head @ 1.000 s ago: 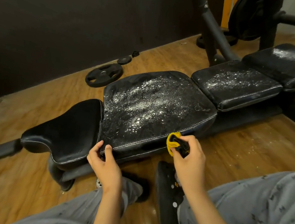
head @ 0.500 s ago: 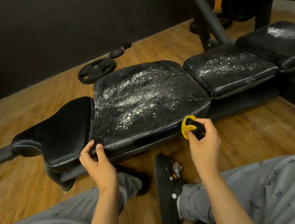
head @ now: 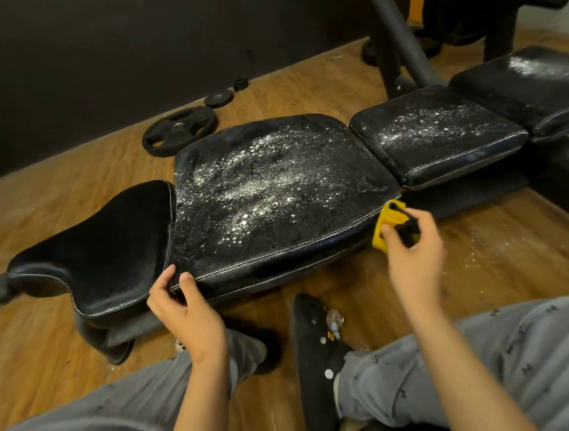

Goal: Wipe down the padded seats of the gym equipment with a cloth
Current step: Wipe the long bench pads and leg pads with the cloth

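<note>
Head view of a padded gym bench on a wooden floor (head: 73,176), seen by a seated person in grey trousers. The right hand (head: 413,257) grips a bunched yellow cloth (head: 386,226), fingers curled round it and round a dark part whose nature cannot be told, and holds it against the near right corner of the large middle pad (head: 271,193). The left hand (head: 185,313) pinches the near left corner of that pad between thumb and forefinger, at the seam where it meets the narrow seat pad (head: 101,251). Progress, as a judgement: the seat pad looks dark and free of specks, so it may already be wiped; the middle pad is covered with glistening white droplets or foam across its top, and only its front edge appears to be under the cloth. The second pad (head: 435,132) and the far pad (head: 542,83) carry the same white speckling and look untouched, so most of the wiping remains. A large weight plate (head: 178,130) and a small plate (head: 218,99) lie on the floor beyond the bench; a dark shoe (head: 315,355) rests near the hands. No brand, label or writing is legible anywhere
</note>
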Available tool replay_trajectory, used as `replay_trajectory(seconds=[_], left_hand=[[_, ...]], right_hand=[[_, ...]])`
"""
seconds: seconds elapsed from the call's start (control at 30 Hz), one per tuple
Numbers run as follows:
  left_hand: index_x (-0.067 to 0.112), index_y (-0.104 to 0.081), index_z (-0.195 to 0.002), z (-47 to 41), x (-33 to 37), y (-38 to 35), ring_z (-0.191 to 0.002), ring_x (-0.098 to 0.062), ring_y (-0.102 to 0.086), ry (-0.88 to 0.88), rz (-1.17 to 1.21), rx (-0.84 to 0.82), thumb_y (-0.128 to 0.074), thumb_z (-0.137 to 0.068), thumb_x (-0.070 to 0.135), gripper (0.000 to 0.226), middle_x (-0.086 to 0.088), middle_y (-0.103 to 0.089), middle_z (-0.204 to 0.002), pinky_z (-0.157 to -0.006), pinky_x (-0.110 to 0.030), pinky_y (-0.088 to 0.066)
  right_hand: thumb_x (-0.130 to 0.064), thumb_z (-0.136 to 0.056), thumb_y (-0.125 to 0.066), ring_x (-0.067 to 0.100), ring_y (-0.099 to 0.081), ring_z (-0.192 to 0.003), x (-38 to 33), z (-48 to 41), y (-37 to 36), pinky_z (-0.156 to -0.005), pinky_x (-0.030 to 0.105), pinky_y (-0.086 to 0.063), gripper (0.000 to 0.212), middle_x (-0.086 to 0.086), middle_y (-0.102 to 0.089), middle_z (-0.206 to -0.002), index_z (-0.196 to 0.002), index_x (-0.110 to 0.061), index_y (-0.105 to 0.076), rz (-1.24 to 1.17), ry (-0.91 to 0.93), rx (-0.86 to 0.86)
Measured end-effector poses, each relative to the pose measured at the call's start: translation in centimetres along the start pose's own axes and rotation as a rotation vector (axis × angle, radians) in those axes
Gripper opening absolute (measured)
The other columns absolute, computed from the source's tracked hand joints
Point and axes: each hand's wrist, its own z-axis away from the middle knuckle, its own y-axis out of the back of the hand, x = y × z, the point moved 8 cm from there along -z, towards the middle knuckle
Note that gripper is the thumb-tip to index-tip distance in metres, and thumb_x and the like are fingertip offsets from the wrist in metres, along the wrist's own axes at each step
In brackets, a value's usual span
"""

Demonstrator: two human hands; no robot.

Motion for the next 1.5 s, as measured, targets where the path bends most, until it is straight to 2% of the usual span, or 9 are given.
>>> replay_trajectory(seconds=[0.13, 0.23, 0.3, 0.43, 0.67, 0.77, 0.93, 1.2, 1.5], left_hand=[[0.010, -0.054, -0.123, 0.1, -0.4, -0.3, -0.118, -0.023, -0.047, -0.002, -0.033, 0.010, -0.048, -0.098, 0.017, 0.026, -0.016, -0.045, -0.128, -0.094, -0.012, -0.032], [0.010, -0.054, -0.123, -0.1, -0.5, -0.2, -0.121, -0.025, -0.046, -0.011, -0.041, -0.003, -0.048, -0.098, 0.017, 0.027, -0.017, -0.045, -0.128, -0.101, -0.022, -0.032], [0.010, -0.054, -0.123, -0.1, -0.5, -0.2, -0.121, -0.024, -0.046, -0.013, -0.037, -0.001, -0.048, -0.098, 0.017, 0.027, -0.016, -0.045, -0.128, -0.101, -0.022, -0.032], [0.010, -0.053, -0.124, 0.0, -0.4, -0.3, -0.120, -0.023, -0.046, -0.018, -0.022, 0.008, -0.047, -0.099, 0.017, 0.027, -0.013, -0.045, -0.125, -0.100, -0.019, -0.032], [0.011, -0.054, -0.122, -0.1, -0.6, -0.3, -0.121, -0.027, -0.045, -0.011, -0.020, 0.025, -0.047, -0.097, 0.021, 0.028, -0.014, -0.045, -0.127, -0.105, -0.034, -0.034], [0.013, -0.055, -0.122, 0.0, -0.7, -0.5, -0.118, -0.031, -0.046, -0.002, -0.026, 0.052, -0.045, -0.094, 0.027, 0.032, -0.017, -0.046, -0.127, -0.104, -0.040, -0.035], [0.013, -0.054, -0.122, 0.0, -0.7, -0.4, -0.119, -0.031, -0.044, -0.009, -0.042, 0.067, -0.044, -0.096, 0.023, 0.030, -0.014, -0.045, -0.126, -0.103, -0.036, -0.034], [0.011, -0.053, -0.123, 0.2, -0.6, -0.5, -0.121, -0.027, -0.044, -0.006, -0.023, 0.085, -0.044, -0.098, 0.019, 0.027, -0.002, -0.042, -0.119, -0.097, -0.022, -0.031], [0.011, -0.054, -0.123, 0.2, -0.5, -0.6, -0.117, -0.030, -0.045, 0.009, -0.030, 0.093, -0.044, -0.097, 0.020, 0.029, -0.010, -0.046, -0.121, -0.093, -0.023, -0.034]], right_hand=[[-0.012, -0.085, -0.068, 0.006, -0.058, -0.103, -1.6, 3.2, -1.8, -0.087, 0.019, -0.048, 0.032, -0.003, -0.064, -0.110, -0.116, -0.018, -0.062, 0.003, 0.132, -0.084], [-0.008, -0.084, -0.068, -0.001, -0.051, -0.096, -2.0, 1.6, -1.3, -0.081, -0.001, -0.035, 0.031, 0.002, -0.063, -0.109, -0.114, -0.013, -0.063, 0.033, 0.158, -0.007], [-0.006, -0.085, -0.067, -0.002, -0.047, -0.095, -1.7, 0.4, -0.8, -0.079, -0.004, -0.029, 0.031, 0.005, -0.061, -0.109, -0.115, -0.010, -0.062, 0.053, 0.154, 0.039], [-0.009, -0.088, -0.064, 0.017, -0.057, -0.105, -0.2, -3.2, 0.5, -0.090, 0.019, -0.041, 0.031, 0.007, -0.062, -0.115, -0.118, -0.012, -0.058, 0.058, 0.073, 0.078], [-0.006, -0.087, -0.065, 0.019, -0.058, -0.107, 3.6, -4.1, 0.0, -0.097, 0.043, -0.050, 0.028, -0.001, -0.059, -0.111, -0.108, -0.021, -0.054, -0.147, -0.225, 0.076], [-0.005, -0.087, -0.066, 0.017, -0.059, -0.106, 3.2, 0.7, -1.3, -0.093, 0.033, -0.051, 0.029, -0.001, -0.059, -0.109, -0.104, -0.023, -0.052, -0.264, -0.242, 0.058], [-0.002, -0.087, -0.065, 0.004, -0.057, -0.096, 2.9, 3.4, -2.7, -0.074, 0.010, -0.049, 0.029, -0.007, -0.057, -0.103, -0.106, -0.020, -0.052, -0.315, -0.231, -0.011], [-0.003, -0.090, -0.061, 0.018, -0.058, -0.108, 6.2, -3.7, -1.6, -0.095, 0.036, -0.051, 0.031, 0.004, -0.058, -0.116, -0.109, -0.026, -0.051, -0.352, -0.402, 0.030], [-0.013, -0.092, -0.061, 0.010, -0.058, -0.089, 4.1, 6.3, -5.3, -0.072, 0.017, -0.047, 0.022, 0.001, -0.059, -0.105, -0.106, -0.024, -0.048, -0.459, -0.433, -0.017]])
